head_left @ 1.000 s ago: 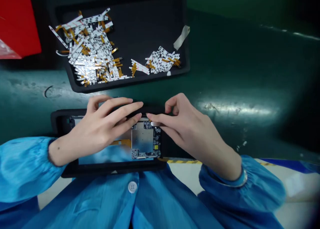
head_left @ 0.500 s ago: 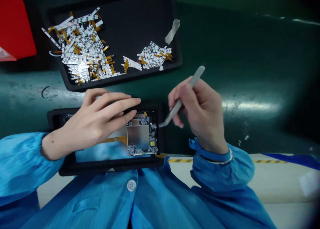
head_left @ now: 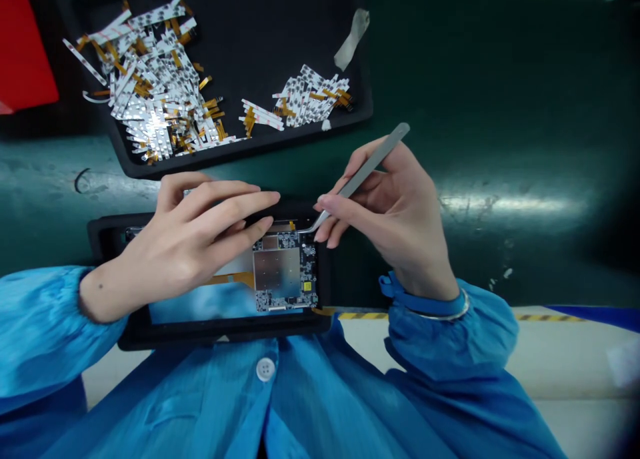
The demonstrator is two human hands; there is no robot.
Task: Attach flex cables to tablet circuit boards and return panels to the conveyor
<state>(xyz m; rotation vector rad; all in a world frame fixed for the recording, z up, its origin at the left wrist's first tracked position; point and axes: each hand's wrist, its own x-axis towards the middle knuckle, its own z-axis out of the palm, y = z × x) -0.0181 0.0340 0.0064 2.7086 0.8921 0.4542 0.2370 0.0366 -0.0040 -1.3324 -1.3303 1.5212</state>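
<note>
An opened tablet device (head_left: 225, 305) lies in a black holder right in front of me, its circuit board (head_left: 285, 272) with a silver shield exposed. My left hand (head_left: 195, 239) rests flat on the device, fingers stretched toward the board's top edge. My right hand (head_left: 390, 212) is closed on metal tweezers (head_left: 360, 175), whose tip touches the board's upper right corner.
A black tray (head_left: 280, 39) behind the device holds several white and orange flex strips (head_left: 150, 99) in two piles, plus a scrap of tape (head_left: 353, 39). A red bin (head_left: 23, 52) stands at the far left. The green table surface (head_left: 500, 145) stretches to the right.
My right hand went from pressing fingers on the device's top edge to holding tweezers, then brought their tip down to the board's corner. My left hand stayed put.
</note>
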